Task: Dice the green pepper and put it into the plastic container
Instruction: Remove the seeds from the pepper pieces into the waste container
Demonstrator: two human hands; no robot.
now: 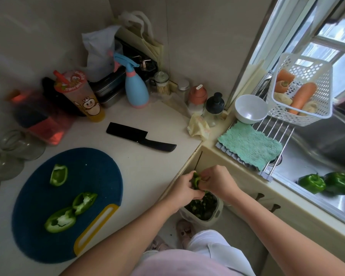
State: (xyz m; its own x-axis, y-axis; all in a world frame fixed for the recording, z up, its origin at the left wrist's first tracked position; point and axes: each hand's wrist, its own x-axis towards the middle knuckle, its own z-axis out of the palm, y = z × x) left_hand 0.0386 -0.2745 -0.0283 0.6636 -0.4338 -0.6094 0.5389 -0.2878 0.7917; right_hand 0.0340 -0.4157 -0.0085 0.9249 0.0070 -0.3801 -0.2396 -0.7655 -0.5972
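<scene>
A dark blue cutting board (92,176) with a yellow handle lies on the counter. On it rest three green pepper pieces: one (58,174) upper left, one (84,202) in the middle, one (60,221) lower left. Beyond the board lies a black cleaver (139,139). My left hand (184,189) and my right hand (217,179) both grip another green pepper piece (196,181), held off the counter's edge above a small bin (202,209) on the floor that holds green scraps.
Two whole green peppers (312,183) (340,182) lie in the sink. A white bowl (250,108), a teal cloth (251,145) and a white basket of carrots (301,90) sit on the sink rack. Bottles, a cup and jars crowd the counter's back; glass jars stand at left.
</scene>
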